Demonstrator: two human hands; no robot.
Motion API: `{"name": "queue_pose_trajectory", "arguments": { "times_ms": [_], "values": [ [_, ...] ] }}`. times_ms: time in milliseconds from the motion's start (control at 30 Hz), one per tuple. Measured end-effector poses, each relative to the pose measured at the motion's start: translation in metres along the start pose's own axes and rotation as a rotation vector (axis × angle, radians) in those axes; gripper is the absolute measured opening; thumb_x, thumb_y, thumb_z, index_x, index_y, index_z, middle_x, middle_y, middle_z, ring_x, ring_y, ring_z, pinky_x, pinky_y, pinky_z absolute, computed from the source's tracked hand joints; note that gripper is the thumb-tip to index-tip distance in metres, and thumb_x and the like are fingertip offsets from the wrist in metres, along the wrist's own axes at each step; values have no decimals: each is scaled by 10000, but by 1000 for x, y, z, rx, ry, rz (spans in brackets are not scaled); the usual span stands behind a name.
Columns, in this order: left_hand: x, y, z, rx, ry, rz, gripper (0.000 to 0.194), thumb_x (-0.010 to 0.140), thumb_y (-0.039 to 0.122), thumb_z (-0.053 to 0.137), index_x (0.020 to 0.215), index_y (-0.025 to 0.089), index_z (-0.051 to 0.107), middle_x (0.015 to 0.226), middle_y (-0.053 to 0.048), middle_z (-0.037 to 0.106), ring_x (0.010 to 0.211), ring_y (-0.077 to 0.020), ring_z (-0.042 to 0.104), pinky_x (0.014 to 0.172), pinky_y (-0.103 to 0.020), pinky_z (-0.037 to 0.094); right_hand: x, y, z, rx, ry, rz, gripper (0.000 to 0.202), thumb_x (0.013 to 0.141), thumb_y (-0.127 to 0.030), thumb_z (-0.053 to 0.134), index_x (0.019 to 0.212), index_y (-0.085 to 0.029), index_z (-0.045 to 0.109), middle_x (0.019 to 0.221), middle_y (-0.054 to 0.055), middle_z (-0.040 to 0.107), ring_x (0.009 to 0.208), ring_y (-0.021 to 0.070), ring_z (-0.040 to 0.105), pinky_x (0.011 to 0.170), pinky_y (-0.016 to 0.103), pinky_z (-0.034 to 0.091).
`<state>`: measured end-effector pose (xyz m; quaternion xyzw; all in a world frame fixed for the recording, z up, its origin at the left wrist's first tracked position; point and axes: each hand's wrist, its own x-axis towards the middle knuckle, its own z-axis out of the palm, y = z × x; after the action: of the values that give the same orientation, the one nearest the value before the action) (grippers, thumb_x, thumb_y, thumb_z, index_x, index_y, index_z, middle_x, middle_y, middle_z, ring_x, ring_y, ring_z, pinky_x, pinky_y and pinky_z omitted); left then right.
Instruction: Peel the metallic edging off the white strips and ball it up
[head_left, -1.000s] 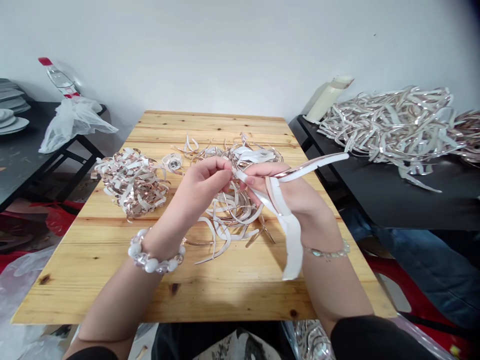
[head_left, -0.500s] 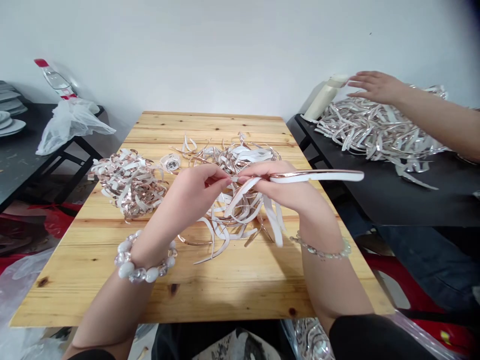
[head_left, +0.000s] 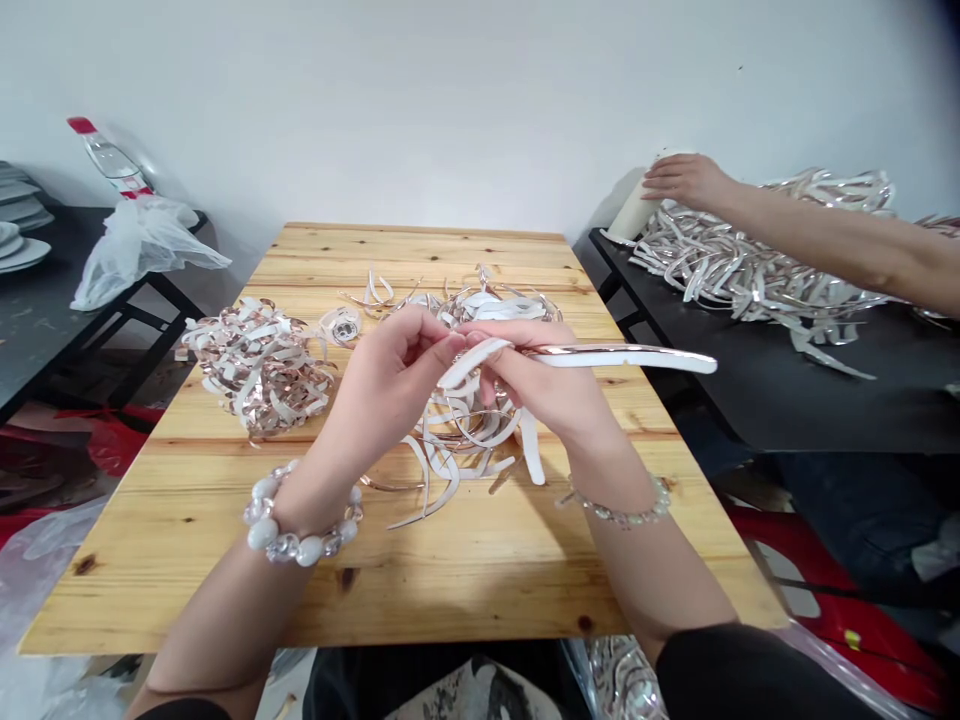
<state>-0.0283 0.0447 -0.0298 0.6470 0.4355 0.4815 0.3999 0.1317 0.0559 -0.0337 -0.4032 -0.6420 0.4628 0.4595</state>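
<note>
My right hand (head_left: 544,375) is closed on curved white strips with shiny rose-gold edges. A long strip (head_left: 637,359) juts out to the right, while a shorter white strip end (head_left: 474,362) bends toward the left under the thumb. My left hand (head_left: 401,375) meets it at the fingertips, thumb and index finger pinched together; what lies between them is hidden. Below and behind both hands spreads a loose pile of similar strips (head_left: 442,470) on the wooden table (head_left: 450,580).
To the left lie a heap of short rose-gold and white pieces (head_left: 259,370) and a roll of clear tape (head_left: 341,326). On a dark table at right, another person's hand (head_left: 690,182) touches a cream cylinder (head_left: 630,215) beside a large strip pile (head_left: 757,250). A bottle (head_left: 112,160) stands at left.
My hands have drawn closer together, and the short strip end now lies across the right thumb. The other person's hand has moved left onto the cylinder.
</note>
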Motion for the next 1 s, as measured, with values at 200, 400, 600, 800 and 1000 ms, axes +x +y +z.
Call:
{"name": "queue_pose_trajectory", "arguments": {
  "times_ms": [200,400,600,800,1000],
  "values": [
    [-4,6,5,-27,7,34,122,881,239,561,773,184,567,651,9,555,593,-95,501,515,-225,395,1,1,-1,150,-10,23,168,788,-300,671,886,-192,754,457,-33,584,358,78,467,333,205,295],
    [-9,6,7,-1,-17,93,131,921,241,511,827,182,581,670,13,556,614,-89,497,560,-215,415,1,1,-1,185,32,-75,86,776,-215,687,815,-237,761,488,-43,591,392,75,503,352,194,371],
    [-11,10,7,-44,-21,166,132,918,199,509,813,165,580,678,13,557,636,-85,507,590,-206,421,0,6,-4,182,11,-229,103,765,-226,720,849,-268,764,540,-49,639,403,81,526,347,195,411],
    [-11,9,7,-44,-24,148,122,905,201,520,803,171,579,682,8,537,648,-106,495,589,-230,403,0,12,-2,-111,174,-426,71,776,-273,707,783,-224,757,615,-10,681,530,120,584,441,235,454],
    [-10,7,10,-109,-68,144,133,921,225,514,800,180,544,698,14,500,639,-95,455,587,-225,388,-1,9,5,5,239,-334,116,799,-270,671,703,-204,674,562,-30,600,462,87,511,407,212,388]
  ]
}}
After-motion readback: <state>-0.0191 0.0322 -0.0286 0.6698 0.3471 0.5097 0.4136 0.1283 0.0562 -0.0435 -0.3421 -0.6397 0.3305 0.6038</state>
